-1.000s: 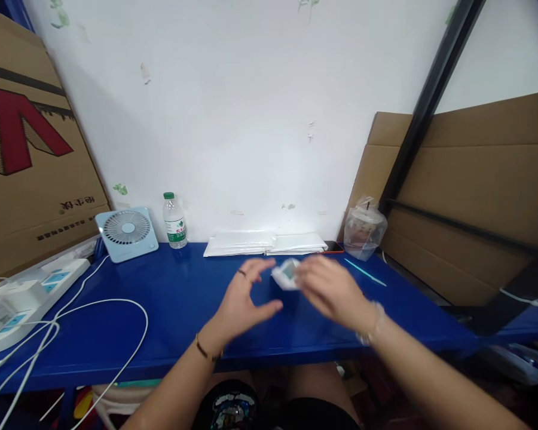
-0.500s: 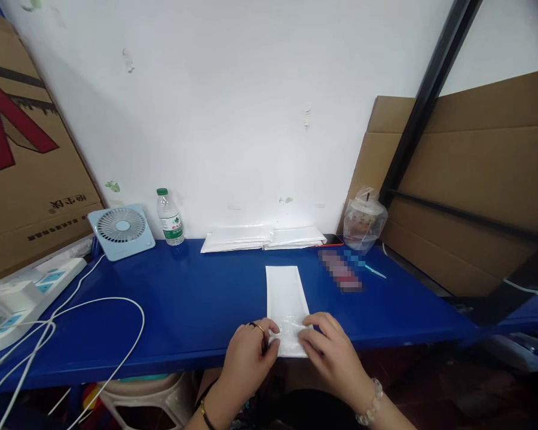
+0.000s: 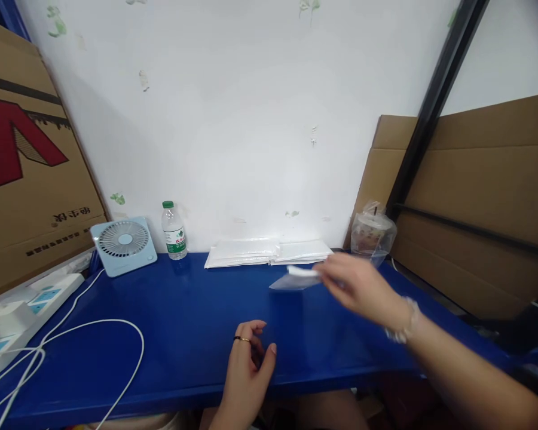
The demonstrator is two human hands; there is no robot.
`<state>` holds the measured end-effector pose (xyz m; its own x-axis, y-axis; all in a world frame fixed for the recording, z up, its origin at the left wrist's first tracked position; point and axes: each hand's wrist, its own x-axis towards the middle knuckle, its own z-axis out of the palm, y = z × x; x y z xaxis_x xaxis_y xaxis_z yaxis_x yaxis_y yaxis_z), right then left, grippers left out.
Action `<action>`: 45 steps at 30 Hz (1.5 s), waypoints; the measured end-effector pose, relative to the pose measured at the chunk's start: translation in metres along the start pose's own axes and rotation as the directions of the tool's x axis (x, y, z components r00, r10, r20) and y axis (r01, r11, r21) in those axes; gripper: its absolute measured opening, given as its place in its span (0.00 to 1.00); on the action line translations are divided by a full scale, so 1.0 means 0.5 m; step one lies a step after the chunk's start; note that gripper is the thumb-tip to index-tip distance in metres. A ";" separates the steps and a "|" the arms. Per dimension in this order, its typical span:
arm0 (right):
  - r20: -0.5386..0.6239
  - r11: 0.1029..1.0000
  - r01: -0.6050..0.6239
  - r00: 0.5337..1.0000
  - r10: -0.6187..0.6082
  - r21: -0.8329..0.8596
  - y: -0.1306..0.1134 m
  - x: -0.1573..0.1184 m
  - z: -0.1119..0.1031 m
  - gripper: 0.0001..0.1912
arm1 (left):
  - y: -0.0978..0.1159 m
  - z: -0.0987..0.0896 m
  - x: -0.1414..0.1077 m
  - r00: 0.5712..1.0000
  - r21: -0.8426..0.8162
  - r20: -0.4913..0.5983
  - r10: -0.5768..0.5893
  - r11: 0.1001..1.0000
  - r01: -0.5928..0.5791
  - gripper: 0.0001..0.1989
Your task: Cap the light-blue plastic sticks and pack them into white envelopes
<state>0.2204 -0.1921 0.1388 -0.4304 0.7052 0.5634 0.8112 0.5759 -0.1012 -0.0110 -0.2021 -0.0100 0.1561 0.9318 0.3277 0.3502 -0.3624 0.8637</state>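
My right hand (image 3: 356, 280) is raised over the right part of the blue table (image 3: 215, 310), pinching a flat white packet with a clear plastic sleeve (image 3: 298, 278) by its right end. The packet is seen nearly edge-on, and its sleeve sticks out to the left. Near the front edge of the table, my left hand (image 3: 250, 364) holds nothing; its fingers are loosely curled and the thumb stands apart. Two low stacks of similar white packets (image 3: 244, 249) lie side by side against the wall, just beyond my right hand.
At the back left are a water bottle (image 3: 174, 232) and a light blue fan (image 3: 124, 245). White cables run by a power strip (image 3: 36, 310) on the left. A bagged drink cup (image 3: 373, 232) stands at the back right, beside cardboard (image 3: 479, 209) and a black post (image 3: 430, 107).
My right hand has lifted the white packet off the table and carried it back and right. My left hand has let go of it and stays near the front edge. The view has tilted up slightly.
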 end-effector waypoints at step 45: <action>-0.071 0.886 -0.273 0.961 0.266 -0.375 0.292 0.042 0.021 0.12 | 0.031 0.041 0.034 0.897 -0.664 0.370 -0.241 0.607 0.437 0.32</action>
<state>0.3258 -0.0892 0.1274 -0.1700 0.8018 0.5730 0.9845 0.1631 0.0638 0.0163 -0.1923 0.0012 0.3970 0.9161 -0.0557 -0.3327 0.2002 0.9215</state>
